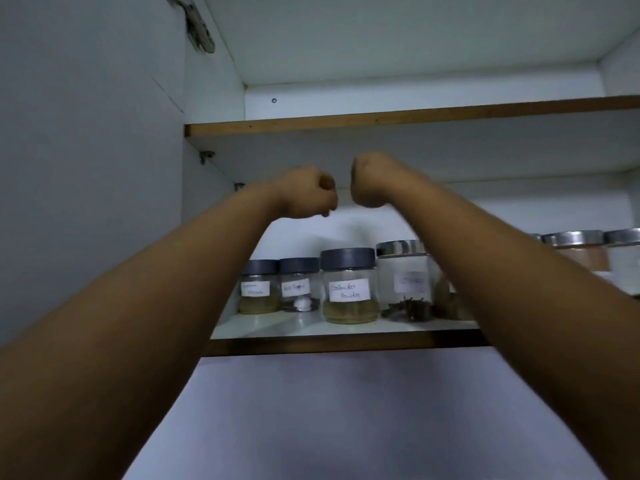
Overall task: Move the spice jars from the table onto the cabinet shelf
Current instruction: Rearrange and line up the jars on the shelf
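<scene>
Both fists, left hand point(308, 194) and right hand point(372, 180), clenched empty above jars point(349, 285) lined along shelf point(311, 344) front, labels outward for reading.

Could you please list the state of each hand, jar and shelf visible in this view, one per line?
left hand: fisted, grip empty, raised before the cabinet.
right hand: fisted, grip empty, raised beside the left.
coriander powder jar: upright, lid on, partly filled.
two small dark-lidded jars: upright, lids on, left of it.
steel-lidded jar: upright, closed.
lower shelf: holding jars.
upper shelf: top hidden.
</scene>
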### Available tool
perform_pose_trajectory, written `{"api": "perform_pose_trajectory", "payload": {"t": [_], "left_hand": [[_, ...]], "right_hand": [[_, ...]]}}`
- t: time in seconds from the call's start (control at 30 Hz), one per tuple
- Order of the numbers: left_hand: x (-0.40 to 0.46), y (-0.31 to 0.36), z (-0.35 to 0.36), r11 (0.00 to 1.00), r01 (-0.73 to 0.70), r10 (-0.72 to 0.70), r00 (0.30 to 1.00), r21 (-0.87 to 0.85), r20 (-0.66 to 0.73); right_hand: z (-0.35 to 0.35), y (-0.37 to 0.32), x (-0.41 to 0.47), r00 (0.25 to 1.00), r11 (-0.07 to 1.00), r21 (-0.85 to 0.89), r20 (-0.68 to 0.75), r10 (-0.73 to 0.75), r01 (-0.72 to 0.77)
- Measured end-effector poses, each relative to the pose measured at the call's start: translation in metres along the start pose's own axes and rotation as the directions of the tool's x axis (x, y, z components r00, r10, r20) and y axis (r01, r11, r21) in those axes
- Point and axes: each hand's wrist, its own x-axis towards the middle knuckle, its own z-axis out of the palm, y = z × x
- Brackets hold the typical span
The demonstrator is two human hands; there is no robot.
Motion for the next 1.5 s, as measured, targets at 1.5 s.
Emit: {"api": "perform_pose_trajectory", "payload": {"t": [1.5], "left_hand": [[0.081, -0.069, 0.139, 0.979, -0.065, 0.047, 0.994, 0.195, 0.095]], "right_hand": [[0.133, 0.045, 0.055, 0.936, 0.907, -0.4, 0.352, 0.02, 0.131]]}}
